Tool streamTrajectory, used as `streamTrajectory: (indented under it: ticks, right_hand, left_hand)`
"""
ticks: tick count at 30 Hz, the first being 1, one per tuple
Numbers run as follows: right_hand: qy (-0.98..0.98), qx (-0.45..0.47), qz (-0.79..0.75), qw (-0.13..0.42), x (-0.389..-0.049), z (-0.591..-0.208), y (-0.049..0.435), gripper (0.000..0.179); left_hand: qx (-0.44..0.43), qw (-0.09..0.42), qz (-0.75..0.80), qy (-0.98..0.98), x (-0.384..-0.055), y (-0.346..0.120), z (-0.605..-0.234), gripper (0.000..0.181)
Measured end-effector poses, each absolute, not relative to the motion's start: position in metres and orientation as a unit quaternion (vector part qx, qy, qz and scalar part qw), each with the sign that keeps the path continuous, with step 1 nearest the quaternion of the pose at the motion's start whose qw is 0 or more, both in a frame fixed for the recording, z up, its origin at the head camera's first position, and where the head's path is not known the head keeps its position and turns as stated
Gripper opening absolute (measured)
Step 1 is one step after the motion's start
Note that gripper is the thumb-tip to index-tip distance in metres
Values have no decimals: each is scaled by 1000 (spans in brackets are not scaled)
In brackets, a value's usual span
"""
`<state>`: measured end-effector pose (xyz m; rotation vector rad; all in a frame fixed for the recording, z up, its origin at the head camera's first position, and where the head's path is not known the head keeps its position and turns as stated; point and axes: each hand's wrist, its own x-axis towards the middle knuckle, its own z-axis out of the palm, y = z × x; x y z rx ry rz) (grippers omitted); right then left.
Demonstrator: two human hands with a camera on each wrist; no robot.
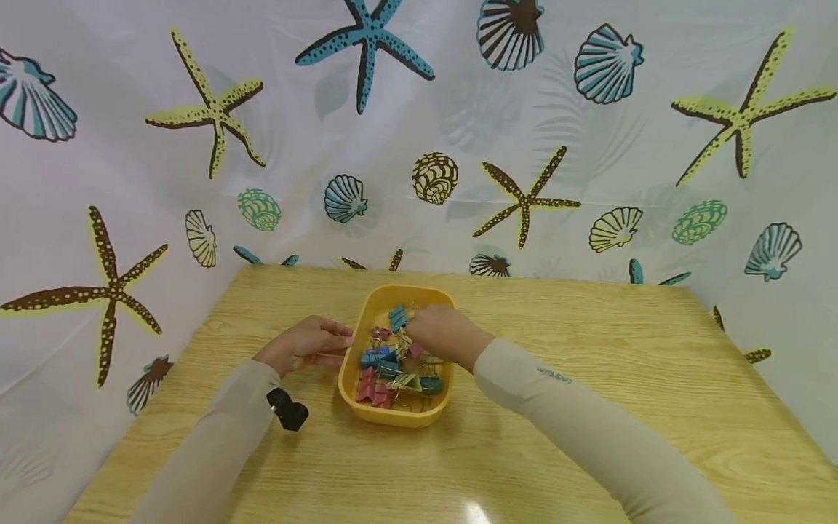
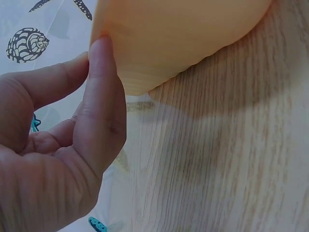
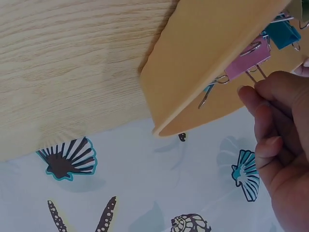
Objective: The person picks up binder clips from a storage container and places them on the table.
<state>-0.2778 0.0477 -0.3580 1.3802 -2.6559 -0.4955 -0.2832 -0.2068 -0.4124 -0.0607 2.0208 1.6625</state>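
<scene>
A yellow plastic bin [image 1: 396,418] of binder clips in pink, blue, teal and pale yellow stands on the table. My left hand [image 1: 310,346] holds its left side, one fingertip at the rim and the thumb on the outer wall. Over the bin's right side, my right hand [image 1: 439,331] reaches in among the clips. In the right wrist view its thumb and forefinger pinch the wire handles of a pink binder clip [image 3: 248,60]. A teal binder clip [image 3: 281,34] lies beside that one. From the head, the right fingertips are hidden behind the hand.
The wood-grain table [image 1: 589,335] extends on both sides of the bin. A white curtain [image 1: 393,131] printed with shells and starfish hangs along the back and sides. A small black camera [image 1: 286,410] is on the left wrist.
</scene>
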Motion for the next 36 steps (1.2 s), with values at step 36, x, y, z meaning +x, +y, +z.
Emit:
streamTrajectory:
  ticks: [36]
  right_hand:
    - [-930,286,233,-3,-327,-360,164,15]
  left_hand:
    - [-20,274,613,741,-285,-209,-411,48]
